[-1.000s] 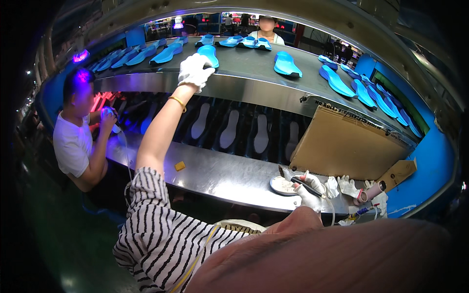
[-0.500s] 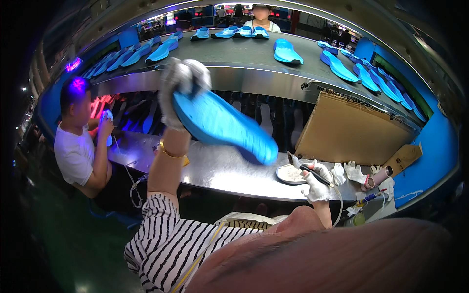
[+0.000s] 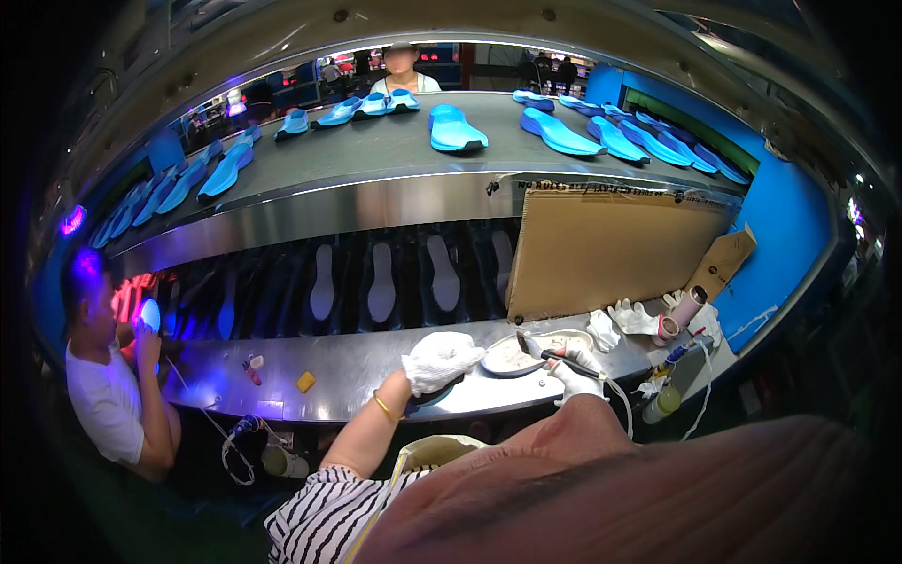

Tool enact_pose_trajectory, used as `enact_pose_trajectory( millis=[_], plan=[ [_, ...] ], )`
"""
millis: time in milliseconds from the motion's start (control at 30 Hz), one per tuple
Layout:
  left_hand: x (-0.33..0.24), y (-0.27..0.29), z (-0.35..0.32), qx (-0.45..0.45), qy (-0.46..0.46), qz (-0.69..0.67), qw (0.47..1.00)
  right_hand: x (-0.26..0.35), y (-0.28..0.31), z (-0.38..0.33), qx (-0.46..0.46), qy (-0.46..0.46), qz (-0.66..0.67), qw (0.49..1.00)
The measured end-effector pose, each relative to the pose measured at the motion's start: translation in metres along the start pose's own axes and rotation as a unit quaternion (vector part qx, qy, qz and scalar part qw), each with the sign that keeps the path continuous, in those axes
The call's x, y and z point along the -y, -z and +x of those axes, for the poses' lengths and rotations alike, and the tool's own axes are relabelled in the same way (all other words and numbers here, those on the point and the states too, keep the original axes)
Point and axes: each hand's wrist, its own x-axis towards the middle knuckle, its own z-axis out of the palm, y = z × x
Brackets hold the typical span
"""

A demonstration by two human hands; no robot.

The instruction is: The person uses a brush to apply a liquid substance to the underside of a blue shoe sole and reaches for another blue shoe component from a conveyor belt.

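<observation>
My left hand point(image 3: 442, 362), in a white glove with a gold bangle at the wrist, is low over the front of the metal bench, back of the hand up. Its fingers curl downward out of sight; a dark shape shows beneath, and I cannot tell whether it is a sole or shadow. My right hand point(image 3: 578, 374), gloved with bare fingertips, is closed on a black-handled brush point(image 3: 556, 357) with a pale tube trailing from it. The brush's dark bristles are over a shallow white dish point(image 3: 507, 360) of whitish stuff, just right of my left hand.
Blue shoe soles point(image 3: 458, 129) lie along the dark conveyor belt point(image 3: 357, 146). Below it are racks of pale sole shapes point(image 3: 381, 282). A cardboard sheet point(image 3: 601, 254) leans at right, near spare gloves point(image 3: 631, 318) and a pink cup point(image 3: 691, 303). A co-worker point(image 3: 108, 376) sits left.
My left hand has come down from its raised place to the bench, and the blue sole it held no longer shows. The brush has dipped toward the dish. My view has turned left.
</observation>
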Motion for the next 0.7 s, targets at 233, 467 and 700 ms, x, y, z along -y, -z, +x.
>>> enact_pose_trajectory(
  millis=[233, 467, 700],
  plan=[
    [0.000, -0.006, -0.012, -0.026, -0.155, 0.269, 0.950, 0.014, 0.003, -0.007, -0.016, 0.041, -0.047, 0.998],
    [-0.008, 0.032, -0.044, -0.148, -0.152, -0.117, 0.970, 0.013, -0.003, 0.002, -0.018, 0.028, -0.051, 0.998],
    [0.020, 0.006, -0.040, -0.127, -0.064, -0.281, 0.949, 0.008, -0.003, 0.006, -0.004, 0.056, -0.075, 0.996]
  ],
)
